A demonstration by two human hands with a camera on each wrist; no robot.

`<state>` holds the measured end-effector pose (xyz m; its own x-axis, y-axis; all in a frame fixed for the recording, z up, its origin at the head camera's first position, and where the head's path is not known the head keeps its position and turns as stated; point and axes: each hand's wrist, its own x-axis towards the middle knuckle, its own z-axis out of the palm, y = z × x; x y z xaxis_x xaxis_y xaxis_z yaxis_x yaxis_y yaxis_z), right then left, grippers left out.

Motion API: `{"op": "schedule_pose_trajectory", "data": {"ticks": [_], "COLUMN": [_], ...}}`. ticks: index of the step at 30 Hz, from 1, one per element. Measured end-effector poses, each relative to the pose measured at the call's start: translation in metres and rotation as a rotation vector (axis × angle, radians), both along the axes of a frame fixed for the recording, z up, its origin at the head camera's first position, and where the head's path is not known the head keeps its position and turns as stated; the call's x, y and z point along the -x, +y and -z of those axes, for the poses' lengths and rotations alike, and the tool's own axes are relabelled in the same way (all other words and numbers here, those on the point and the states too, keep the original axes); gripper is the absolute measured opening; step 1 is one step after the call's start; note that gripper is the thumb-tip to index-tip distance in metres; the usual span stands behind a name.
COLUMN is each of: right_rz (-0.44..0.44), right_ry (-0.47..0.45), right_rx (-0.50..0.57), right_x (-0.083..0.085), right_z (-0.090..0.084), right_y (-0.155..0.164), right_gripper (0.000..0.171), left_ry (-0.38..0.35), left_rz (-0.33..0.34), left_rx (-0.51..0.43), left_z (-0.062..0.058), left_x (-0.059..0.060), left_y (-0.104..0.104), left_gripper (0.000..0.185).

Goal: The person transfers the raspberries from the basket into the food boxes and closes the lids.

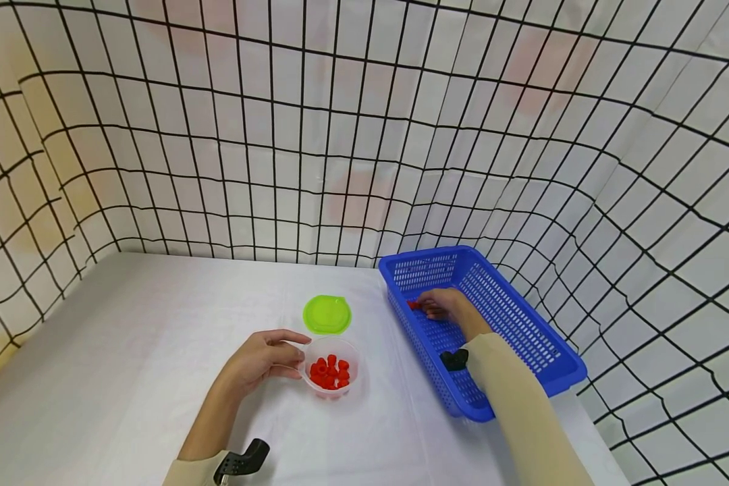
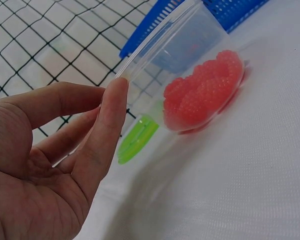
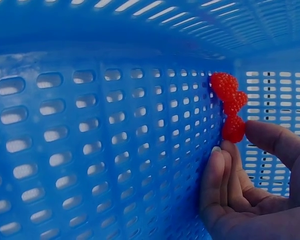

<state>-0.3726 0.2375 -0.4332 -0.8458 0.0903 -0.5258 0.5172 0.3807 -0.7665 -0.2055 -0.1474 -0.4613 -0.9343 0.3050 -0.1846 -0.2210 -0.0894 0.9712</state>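
Observation:
My left hand [image 1: 264, 361] pinches the rim of a clear round plastic tub [image 1: 347, 351] between thumb and fingers. Red raspberries [image 2: 205, 92] are heaped on the tub's bottom, which sits on the white cloth. Inside the blue basket [image 1: 553, 344], my right hand [image 1: 446, 306] reaches down near the left side. Several raspberries [image 3: 230, 97] lie there in a row on the perforated floor. In the right wrist view the thumb and index fingertip pinch the nearest raspberry [image 3: 233, 131], with the other fingers bent beneath.
A bright green lid [image 1: 327, 314] lies on the table [image 1: 127, 337] just beyond the tub. Black wire grid panels [image 1: 267, 135] over white sheeting enclose the back and both sides. The basket stands at the right, close to the grid, its walls rising around the right hand.

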Motion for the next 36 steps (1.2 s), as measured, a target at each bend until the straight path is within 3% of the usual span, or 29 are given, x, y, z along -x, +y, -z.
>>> {"op": "schedule_pose_trajectory", "data": {"ticks": [7,16,25,36], "right_rz": [-0.019,-0.014,-0.033,-0.067], "right_ry": [0.002,0.002,0.001,-0.004], "right_rx": [-0.016,-0.031,0.035,0.039], "right_x": [0.003,0.002,0.0,-0.005], "right_z": [0.002,0.002,0.001,-0.024], "right_y": [0.0,-0.003,0.004,0.011], "right_gripper": [0.038,0.032,0.031,0.035], "left_ry": [-0.004,0.0,0.0,-0.006], "left_rz": [-0.004,-0.007,-0.009,-0.017], "left_rx": [-0.008,-0.013,-0.019,-0.022], "left_z": [0.0,0.0,0.001,0.002], "left_x": [0.0,-0.002,0.0,0.0], "left_y": [0.0,-0.001,0.001,0.001], "left_gripper": [0.04,0.04,0.039,0.04]}}
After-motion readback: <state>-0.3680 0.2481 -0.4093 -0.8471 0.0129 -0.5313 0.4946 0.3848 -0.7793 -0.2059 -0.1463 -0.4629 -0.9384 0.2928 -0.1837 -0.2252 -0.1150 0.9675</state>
